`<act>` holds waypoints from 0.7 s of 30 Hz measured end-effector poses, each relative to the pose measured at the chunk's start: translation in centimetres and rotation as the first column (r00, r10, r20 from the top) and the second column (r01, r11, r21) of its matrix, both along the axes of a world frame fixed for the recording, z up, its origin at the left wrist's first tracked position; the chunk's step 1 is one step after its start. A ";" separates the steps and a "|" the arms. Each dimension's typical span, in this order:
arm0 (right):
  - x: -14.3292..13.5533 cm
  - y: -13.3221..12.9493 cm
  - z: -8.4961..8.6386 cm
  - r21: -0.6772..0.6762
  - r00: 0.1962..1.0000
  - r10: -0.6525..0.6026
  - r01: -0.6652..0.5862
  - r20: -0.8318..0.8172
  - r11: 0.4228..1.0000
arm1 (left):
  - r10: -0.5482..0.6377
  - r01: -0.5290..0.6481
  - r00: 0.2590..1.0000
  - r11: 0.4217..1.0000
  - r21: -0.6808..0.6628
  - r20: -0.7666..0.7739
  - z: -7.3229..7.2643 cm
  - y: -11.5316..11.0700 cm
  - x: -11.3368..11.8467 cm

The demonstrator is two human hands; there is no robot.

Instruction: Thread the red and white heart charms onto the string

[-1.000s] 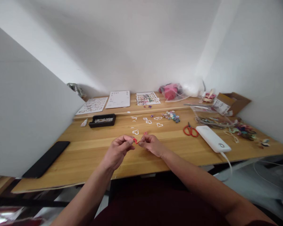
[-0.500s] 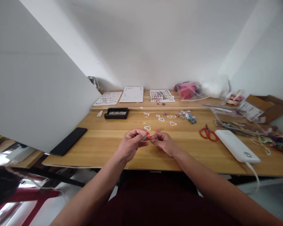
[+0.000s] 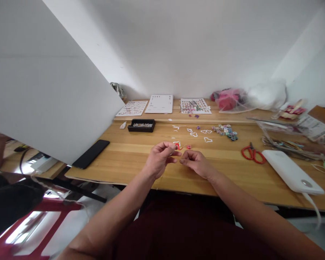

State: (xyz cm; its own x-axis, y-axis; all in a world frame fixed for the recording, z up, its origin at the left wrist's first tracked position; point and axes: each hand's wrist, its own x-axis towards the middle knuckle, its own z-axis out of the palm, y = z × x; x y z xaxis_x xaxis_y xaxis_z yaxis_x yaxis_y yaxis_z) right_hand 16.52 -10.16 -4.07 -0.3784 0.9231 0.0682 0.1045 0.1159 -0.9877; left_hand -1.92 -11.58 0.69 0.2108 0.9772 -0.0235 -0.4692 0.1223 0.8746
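My left hand (image 3: 160, 159) is closed in a pinch on a small piece wound with red thread (image 3: 177, 146), and its lower fingers stick out to the right. A loose end runs from that piece toward a small red spool-like item (image 3: 189, 147) lying on the table just behind. Close by on the right, my right hand (image 3: 197, 164) has thumb and forefinger pressed together. Whatever may be between them is too small to make out. Several white outline shapes (image 3: 208, 139) lie beyond my hands.
A black tray (image 3: 141, 125) of small parts and a black phone (image 3: 90, 154) are on the left. Several small thread spools (image 3: 225, 131), red-handled scissors (image 3: 251, 154) and a white power bank (image 3: 291, 171) with a cable lie right. Printed sheets (image 3: 159, 104) stand at the back.
The right hand's fingers have drawn away from the red-wound piece, leaving a gap between the hands. My left hand keeps its pinch. The whole view has shifted slightly.
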 end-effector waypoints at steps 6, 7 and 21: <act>-0.1 -0.2 0.3 -0.020 1.000 -0.019 0.018 -0.020 1.000 | -0.011 0.010 0.999 0.999 0.041 0.044 0.0 -0.2 -0.1; -0.1 -0.2 0.3 -0.022 1.000 -0.016 0.015 -0.025 1.000 | -0.006 0.004 0.999 0.999 0.044 0.037 0.1 -0.3 -0.1; 0.1 0.0 0.0 -0.014 0.999 -0.040 0.040 0.003 0.999 | 0.088 -0.085 0.996 0.993 0.086 -0.025 0.2 -0.6 0.1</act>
